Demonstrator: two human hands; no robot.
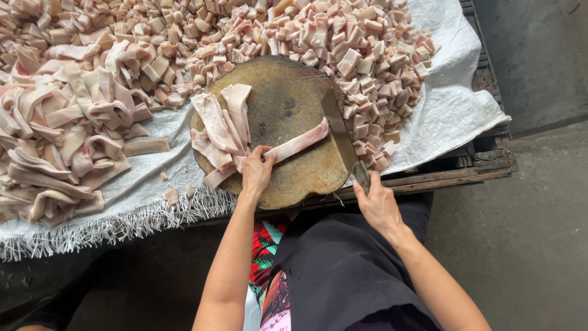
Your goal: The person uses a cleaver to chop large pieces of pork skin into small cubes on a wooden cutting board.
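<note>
A round wooden chopping block lies in front of me. My left hand presses on one end of a long pale pink strip of pork skin lying across the block. More strips are stacked on the block's left side. My right hand grips the handle of a cleaver, whose blade rests at the strip's right end near the block's right edge.
A white woven sheet covers a wooden pallet. A heap of cut cubes lies behind and right of the block. Uncut strips pile up on the left. Grey concrete floor spreads to the right.
</note>
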